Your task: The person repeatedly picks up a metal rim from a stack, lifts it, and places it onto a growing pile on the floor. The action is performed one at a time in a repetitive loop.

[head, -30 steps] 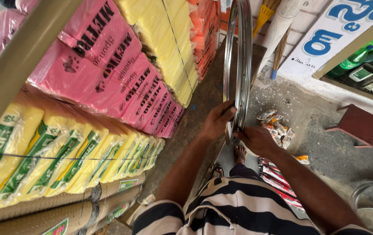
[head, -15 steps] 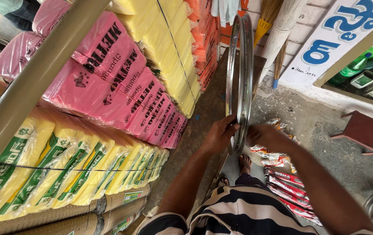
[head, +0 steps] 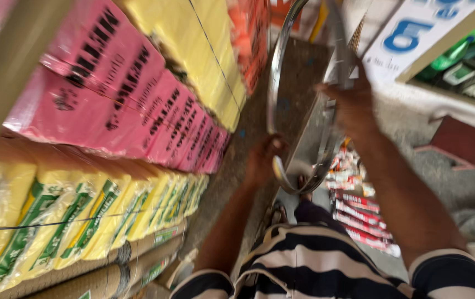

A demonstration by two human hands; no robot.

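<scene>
Standing upright on edge on the concrete floor (head: 431, 138): a shiny metal wheel rim (head: 275, 88), a bare hoop with nothing laced inside it, seen nearly edge-on just ahead of a striped navy-and-white shirt (head: 315, 266).

Left hand (head: 264, 158) curled shut around the low left arc of the rim, fingers wrapped over the metal edge. Right hand (head: 351, 102) higher up on the rim's right side, pressed against the metal there; badly smeared by motion, so probably gripping it, though cannot tell how far the fingers close.

Left of the rim, stacked close beside it: pink sacks (head: 138, 105) with dark lettering, yellow sacks (head: 207, 52) above and behind those, orange packs (head: 248, 39) further back near the rim's top. Lower down on that same side, a row of yellow-and-green bags (head: 71, 221), and under them brown paper rolls (head: 99, 277) lying flat.

Right of the rim: a small dark red stool (head: 459, 141) well apart on the floor, a white sign with blue characters (head: 414, 33) leaning beyond the rim's top. Below the rim's lowest curve, near the person's sandalled foot (head: 279, 213), a scatter of red-and-white packets (head: 359, 216) spread flat on the floor.

A pale slanted pole (head: 10, 72) far left of the rim, crossing in front of the pink sacks.
</scene>
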